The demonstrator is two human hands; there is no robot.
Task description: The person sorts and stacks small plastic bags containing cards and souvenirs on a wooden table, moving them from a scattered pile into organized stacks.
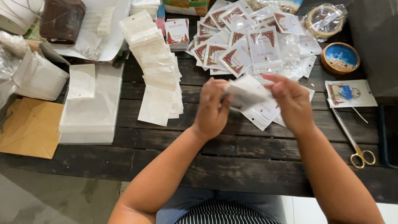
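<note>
**Both hands on one small white pouch above the dark table**

The left hand (212, 108) and the right hand (292, 102) hold one small white plastic pouch (246, 92) between them, above the middle of the dark wooden plank table (232, 159). The pouch is blurred; its long axis runs roughly left to right, tilted a little, one end pinched in the left fingers, the other under the right thumb and fingers. Both hands are closed narrowly on it.

Just behind the hands lies a loose heap of clear packets with red-and-white printed cards (244, 45), overlapping too much to count. More such packets lie flat under the hands. To the left runs one long slumped row of blank white pouches (155, 68), and further left one neat stack of clear sleeves (89, 118) with a single white pouch resting on top.

On the right side are one round wooden dish with a blue inside (340, 57), one pair of gold-handled scissors (353, 139) pointing away from the person, and one packet holding a blue item (349, 93). One roll of tape in a clear bag (324, 20) sits at the far right corner.
</note>
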